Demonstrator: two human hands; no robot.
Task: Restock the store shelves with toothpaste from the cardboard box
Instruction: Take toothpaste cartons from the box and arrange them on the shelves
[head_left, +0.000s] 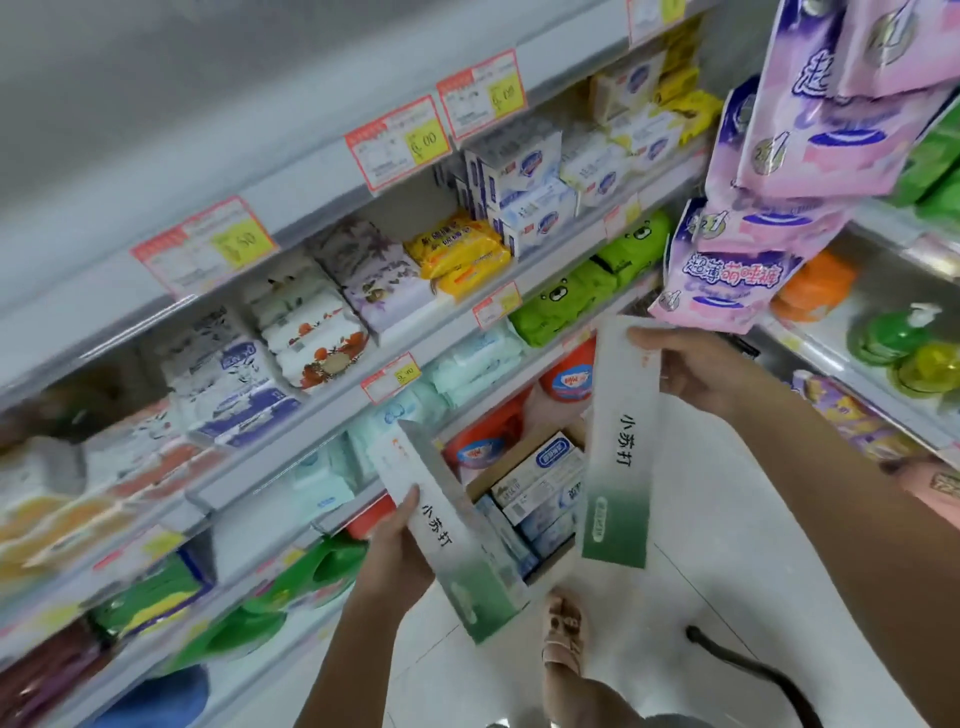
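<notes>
My left hand (399, 545) grips a long white-and-green toothpaste box (457, 540) near its middle, tilted with the green end toward me. My right hand (691, 371) holds a second identical toothpaste box (618, 447) by its white upper end, hanging almost upright. Both boxes are in the air over the open cardboard box (511, 462) on the floor, which holds several blue-and-white toothpaste packs (540, 483).
Store shelves (332, 400) with soap bars, wipes and price tags run along the left. Pink hanging packs (779, 197) crowd the upper right. A second shelf unit with bottles stands at the right. My sandalled foot (563, 629) is on the white floor by the box.
</notes>
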